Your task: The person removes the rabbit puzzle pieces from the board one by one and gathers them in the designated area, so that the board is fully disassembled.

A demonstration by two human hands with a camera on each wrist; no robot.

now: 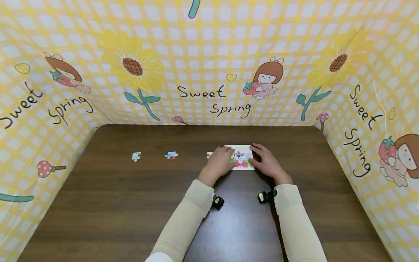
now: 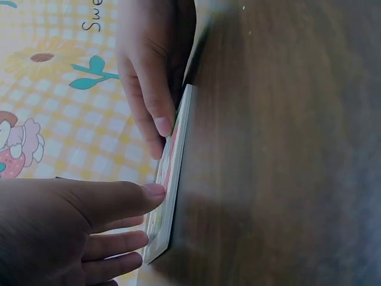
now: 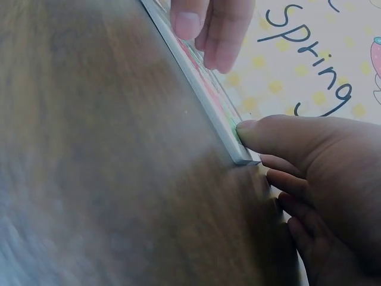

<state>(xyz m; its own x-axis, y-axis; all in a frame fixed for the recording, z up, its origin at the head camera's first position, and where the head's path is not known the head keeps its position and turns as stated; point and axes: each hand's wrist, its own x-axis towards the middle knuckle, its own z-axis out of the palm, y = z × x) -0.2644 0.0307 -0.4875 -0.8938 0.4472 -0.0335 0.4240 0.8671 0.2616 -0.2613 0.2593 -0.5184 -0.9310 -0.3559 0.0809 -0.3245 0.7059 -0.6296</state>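
A small white-framed jigsaw puzzle (image 1: 242, 167) with a pink animal picture lies flat on the table. My left hand (image 1: 221, 162) covers its left side. In the left wrist view the left thumb (image 2: 153, 192) reaches out straight onto the picture, with the other fingers stretched out at the far side. My right hand (image 1: 269, 163) is at the puzzle's right edge. Its thumb (image 3: 250, 130) touches the frame near the corner in the right wrist view, and the other fingers lie extended outside the edge. No loose piece shows in either hand.
Jigsaw pieces lie in a row to the left: a blue-and-yellow one (image 1: 136, 156), a blue-and-red one (image 1: 171, 155) and a partly hidden one (image 1: 209, 155) beside my left hand. The dark wooden table (image 1: 131, 207) is bounded by yellow checked cloth walls (image 1: 203, 47).
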